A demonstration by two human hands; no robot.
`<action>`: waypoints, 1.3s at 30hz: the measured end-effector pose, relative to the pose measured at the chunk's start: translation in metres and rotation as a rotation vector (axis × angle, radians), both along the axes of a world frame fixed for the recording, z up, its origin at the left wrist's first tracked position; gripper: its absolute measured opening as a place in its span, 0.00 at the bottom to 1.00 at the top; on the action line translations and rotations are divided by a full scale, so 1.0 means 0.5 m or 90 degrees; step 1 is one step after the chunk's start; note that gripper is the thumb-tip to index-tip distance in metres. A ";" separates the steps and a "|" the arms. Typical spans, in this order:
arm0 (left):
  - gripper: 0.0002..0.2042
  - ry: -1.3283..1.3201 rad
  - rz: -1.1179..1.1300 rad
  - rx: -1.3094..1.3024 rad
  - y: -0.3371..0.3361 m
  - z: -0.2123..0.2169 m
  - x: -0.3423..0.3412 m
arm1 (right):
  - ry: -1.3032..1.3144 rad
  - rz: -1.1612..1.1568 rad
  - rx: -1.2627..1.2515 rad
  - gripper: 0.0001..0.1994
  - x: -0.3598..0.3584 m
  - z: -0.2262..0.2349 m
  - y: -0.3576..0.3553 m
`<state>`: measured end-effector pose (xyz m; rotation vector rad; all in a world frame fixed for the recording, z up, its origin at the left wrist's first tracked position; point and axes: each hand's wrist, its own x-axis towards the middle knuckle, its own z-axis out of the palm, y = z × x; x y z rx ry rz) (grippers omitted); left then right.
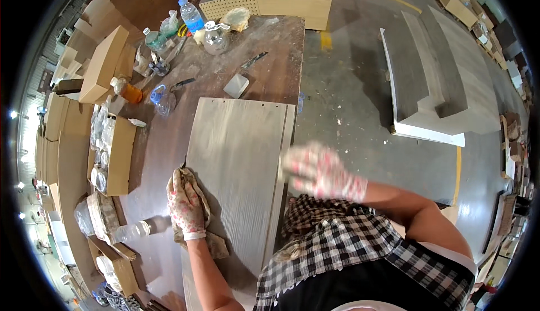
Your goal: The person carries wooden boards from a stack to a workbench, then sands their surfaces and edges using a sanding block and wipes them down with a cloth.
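Observation:
A grey wood-grain board (236,148) lies lengthwise on the brown worktable, with a narrow strip along its right side and small holes along its far edge. My left hand (186,208), in a white glove with pink-red spots, grips a stained brown rag (216,245) over the board's left edge. Something thin and dark pokes out beyond those fingertips. At the board's right edge is my right hand (315,170), gloved alike and smeared by motion. A pale edge shows at its fingers; whether it holds something there I cannot make out.
Bottles, including an orange one (127,90), crowd the table's far left. Two dark blades (255,59) and a small pale plate (236,86) lie beyond the board. An open carton (119,156) stands left. Grey panels (433,74) are stacked on the floor at right.

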<state>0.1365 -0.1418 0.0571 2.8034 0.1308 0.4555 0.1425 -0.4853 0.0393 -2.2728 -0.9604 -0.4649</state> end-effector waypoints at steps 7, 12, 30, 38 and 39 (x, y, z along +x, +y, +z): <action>0.18 -0.027 0.005 0.047 0.055 -0.012 -0.103 | -0.241 -0.080 -0.087 0.20 0.080 0.014 -0.011; 0.17 -0.017 0.088 -0.003 0.116 -0.022 -0.211 | -0.061 -0.021 -0.052 0.18 -0.023 -0.016 0.045; 0.18 0.014 0.488 0.098 0.277 -0.068 -0.492 | -0.018 0.257 0.038 0.21 -0.161 -0.035 0.182; 0.18 0.039 0.506 0.098 0.256 -0.067 -0.425 | 0.047 0.311 0.031 0.22 -0.284 -0.080 0.253; 0.18 0.067 0.524 0.096 0.252 -0.069 -0.421 | 0.011 0.318 0.046 0.22 -0.290 -0.080 0.254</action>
